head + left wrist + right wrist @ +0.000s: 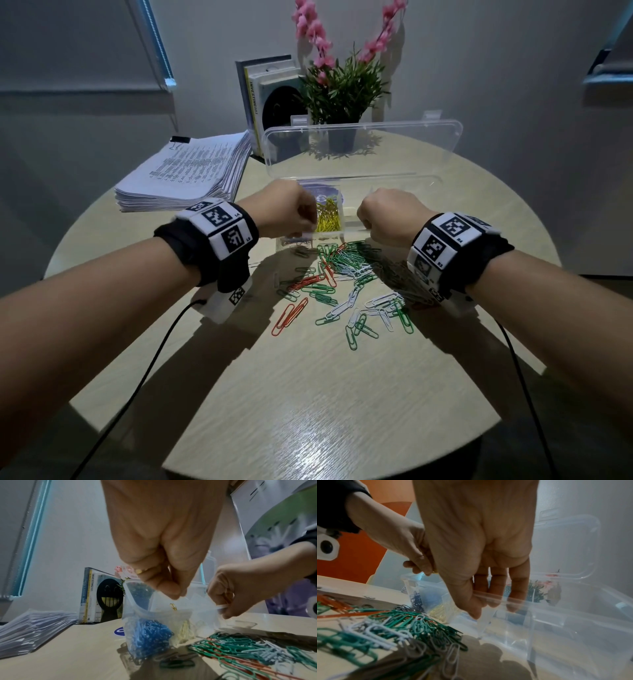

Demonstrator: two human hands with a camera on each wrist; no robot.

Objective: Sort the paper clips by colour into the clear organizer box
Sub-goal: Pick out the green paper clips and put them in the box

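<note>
The clear organizer box (404,181) stands mid-table with its lid (359,147) up. Blue clips (147,632) fill its left compartment and yellow clips (327,216) the one beside it. My left hand (173,595) hovers over the yellow compartment with fingertips bunched together. A single yellow clip (173,606) sits just under them, a small gap showing. My right hand (484,609) grips the box's front wall, thumb outside and fingers inside. Loose green, white and red clips (342,274) lie in front of the box.
A thick stack of printed papers (191,171) lies at the back left of the round table (308,394). Upright books (270,96) and a potted plant (342,85) stand behind the box. Thin cables (150,359) trail from both wrists.
</note>
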